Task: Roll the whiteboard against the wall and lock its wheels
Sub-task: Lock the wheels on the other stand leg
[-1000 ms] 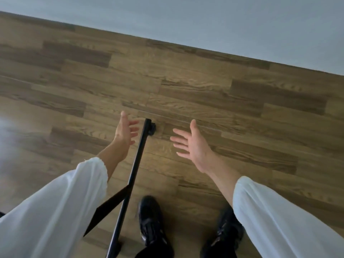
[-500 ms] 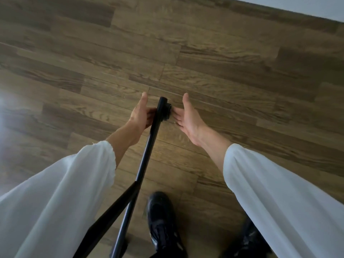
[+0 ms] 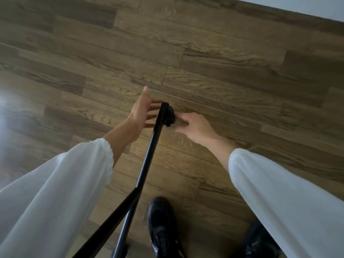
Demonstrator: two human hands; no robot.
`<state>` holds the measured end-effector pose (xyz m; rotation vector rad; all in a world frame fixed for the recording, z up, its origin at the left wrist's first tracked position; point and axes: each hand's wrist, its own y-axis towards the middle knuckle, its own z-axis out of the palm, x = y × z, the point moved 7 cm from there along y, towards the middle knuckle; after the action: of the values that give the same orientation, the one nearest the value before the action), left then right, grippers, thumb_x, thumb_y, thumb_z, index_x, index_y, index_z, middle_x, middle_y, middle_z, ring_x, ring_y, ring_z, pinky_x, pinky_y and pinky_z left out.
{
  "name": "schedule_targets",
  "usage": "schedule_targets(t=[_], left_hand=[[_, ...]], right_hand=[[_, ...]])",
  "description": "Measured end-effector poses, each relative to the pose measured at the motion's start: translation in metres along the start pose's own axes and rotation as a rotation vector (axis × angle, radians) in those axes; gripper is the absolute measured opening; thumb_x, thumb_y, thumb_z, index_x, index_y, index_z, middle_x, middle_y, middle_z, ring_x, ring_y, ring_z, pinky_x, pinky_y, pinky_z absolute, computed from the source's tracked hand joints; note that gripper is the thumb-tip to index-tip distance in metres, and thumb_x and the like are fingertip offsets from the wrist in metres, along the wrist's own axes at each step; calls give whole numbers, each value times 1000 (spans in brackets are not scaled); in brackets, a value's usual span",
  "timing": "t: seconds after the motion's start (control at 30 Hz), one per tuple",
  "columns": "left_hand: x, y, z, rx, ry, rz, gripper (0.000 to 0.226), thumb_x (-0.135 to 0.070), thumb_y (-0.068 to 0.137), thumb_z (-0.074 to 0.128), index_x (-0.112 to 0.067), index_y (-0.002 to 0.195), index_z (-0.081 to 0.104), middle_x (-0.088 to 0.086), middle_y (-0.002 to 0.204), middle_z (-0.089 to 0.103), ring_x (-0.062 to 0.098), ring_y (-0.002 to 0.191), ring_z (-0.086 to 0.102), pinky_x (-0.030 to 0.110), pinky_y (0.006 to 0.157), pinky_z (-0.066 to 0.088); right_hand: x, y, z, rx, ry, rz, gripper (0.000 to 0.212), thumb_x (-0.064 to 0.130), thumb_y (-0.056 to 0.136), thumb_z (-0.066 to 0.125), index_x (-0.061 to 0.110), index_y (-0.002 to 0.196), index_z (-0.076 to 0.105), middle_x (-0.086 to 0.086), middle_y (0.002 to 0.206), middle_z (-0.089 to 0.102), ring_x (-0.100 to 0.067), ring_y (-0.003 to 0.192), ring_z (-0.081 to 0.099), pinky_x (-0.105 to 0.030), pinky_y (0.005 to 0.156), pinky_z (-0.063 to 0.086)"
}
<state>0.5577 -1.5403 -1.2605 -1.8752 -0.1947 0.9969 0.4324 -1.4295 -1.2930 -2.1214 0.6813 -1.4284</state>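
The whiteboard's black metal base leg (image 3: 147,155) runs from the bottom of the view up to the middle, with a diagonal brace (image 3: 111,220) joining it low down. A black caster wheel (image 3: 169,116) sits at the leg's far end on the floor. My left hand (image 3: 141,110) is just left of the leg's tip, fingers spread and straight, holding nothing. My right hand (image 3: 193,125) is low on the right of the caster, fingers curled with their tips against the wheel. The board itself is out of view.
Dark wood-plank floor (image 3: 223,71) fills the view. A strip of pale grey wall (image 3: 316,6) shows at the top right corner. My two black shoes (image 3: 162,228) stand right of the leg near the bottom edge. White sleeves cover both forearms.
Both hands dropped toward the leg's end. The right hand went from an open palm beside the caster to curled fingers touching it. The view tilted further down.
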Motion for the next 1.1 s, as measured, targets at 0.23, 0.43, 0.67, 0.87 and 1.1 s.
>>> schedule_targets(t=[0.23,0.43,0.67,0.87,1.1], left_hand=[[-10,10,1,53,116,77,76,-76,96,22,-27,146,51,-6,105,71,24,97,71,44,89,54],[-7,11,0,54,61,52,80,-82,87,26,-33,144,53,0,118,67,31,109,66,54,105,47],[-9,6,2,23,61,47,86,-85,84,24,-35,150,46,-8,112,65,35,119,60,57,112,39],[-3,2,2,-47,-14,89,76,-76,96,20,-32,153,44,-3,128,66,26,120,60,50,112,40],[0,-29,10,-196,-315,14,64,-58,106,21,-20,147,54,7,140,61,26,127,57,39,101,46]], right_hand=[[0,14,4,-248,-101,10,40,48,88,73,29,124,74,6,86,77,-2,63,61,-20,54,39],[7,16,0,-312,-116,-43,30,41,85,78,21,108,79,5,89,77,-13,82,69,-29,69,52],[16,23,2,-240,-351,-182,22,36,89,75,15,94,80,2,72,72,-15,65,66,-29,62,50],[11,4,7,-368,-291,-204,20,29,93,72,18,108,79,-2,84,75,-20,79,69,-29,66,43],[12,-68,-75,-568,-37,18,30,36,95,69,10,80,69,6,60,62,-8,48,52,-23,49,41]])
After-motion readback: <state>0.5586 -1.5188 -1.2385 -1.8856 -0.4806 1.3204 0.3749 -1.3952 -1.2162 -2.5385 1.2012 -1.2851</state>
